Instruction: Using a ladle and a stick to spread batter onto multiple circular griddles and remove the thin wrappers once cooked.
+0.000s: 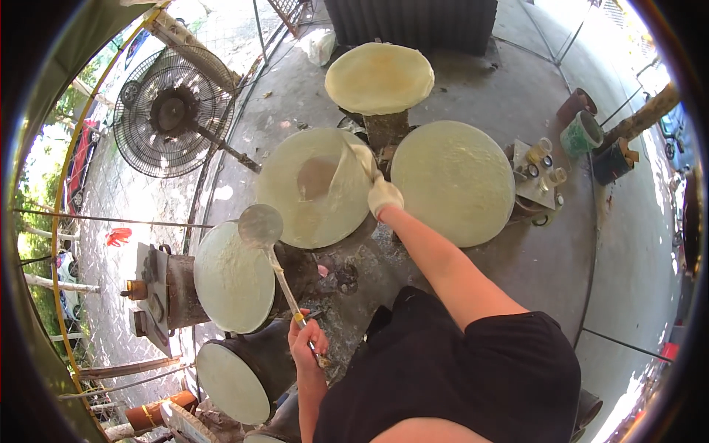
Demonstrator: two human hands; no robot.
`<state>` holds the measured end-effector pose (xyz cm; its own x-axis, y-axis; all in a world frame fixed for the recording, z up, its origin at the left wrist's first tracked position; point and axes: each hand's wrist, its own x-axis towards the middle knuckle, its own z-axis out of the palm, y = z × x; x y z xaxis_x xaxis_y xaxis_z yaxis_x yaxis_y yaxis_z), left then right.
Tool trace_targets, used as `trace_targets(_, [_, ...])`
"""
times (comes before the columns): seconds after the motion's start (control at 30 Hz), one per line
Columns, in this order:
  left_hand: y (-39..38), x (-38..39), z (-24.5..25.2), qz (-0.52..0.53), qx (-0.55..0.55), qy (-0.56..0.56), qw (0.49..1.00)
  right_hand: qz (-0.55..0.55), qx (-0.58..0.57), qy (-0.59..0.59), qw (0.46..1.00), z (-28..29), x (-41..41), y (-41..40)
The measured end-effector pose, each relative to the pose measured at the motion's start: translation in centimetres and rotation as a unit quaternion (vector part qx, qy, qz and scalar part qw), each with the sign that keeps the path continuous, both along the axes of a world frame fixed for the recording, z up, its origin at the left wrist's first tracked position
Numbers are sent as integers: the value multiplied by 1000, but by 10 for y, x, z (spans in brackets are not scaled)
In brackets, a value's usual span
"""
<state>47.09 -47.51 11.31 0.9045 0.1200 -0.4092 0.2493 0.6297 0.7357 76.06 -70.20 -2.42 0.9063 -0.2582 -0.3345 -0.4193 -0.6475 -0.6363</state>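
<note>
My left hand [308,341] grips the long handle of a metal ladle [260,226]. Its round bowl hangs over the edge of a pale-covered round griddle at left. A white glove covers my right hand [385,195], which pinches the edge of a thin pale sheet of batter or dough [348,185] on the middle griddle [302,224]. Part of this sheet is lifted and blurred. Beside the fold shows a brown patch [318,178]. Right of the glove sits another round griddle [453,183] coated in pale batter.
Ahead stands a yellowish round sheet [380,78] on a griddle. More coated griddles [235,277] [234,382] stand at left on drum-like stoves. A caged fan [173,111] is at upper left. Jars [540,149] and buckets [581,133] stand at right on the concrete floor [532,260].
</note>
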Motion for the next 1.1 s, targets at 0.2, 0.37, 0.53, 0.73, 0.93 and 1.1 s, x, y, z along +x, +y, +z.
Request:
trace_targets(0.2, [34,-9,-4,1,-42,13,999,98,115,-7,989,19,-41,27])
trace_targets(0.37, [56,-10,-9,0,-41,30,999,-113,247,-75,959,-18,-86,49])
trace_targets(0.53, [65,-1,-13,-29,-42,12,999,29,227,21,973,-14,-45,48])
trace_targets(0.73, [65,4,-16,-42,-85,22,995,6,139,-62,988,-27,-133,15])
trace_targets(0.93, [58,6,-22,-66,-103,30,992,-126,302,-99,940,-39,-115,33])
trace_targets(1.1, [39,11,-17,-42,-109,53,992,48,240,62,968,5,-16,50])
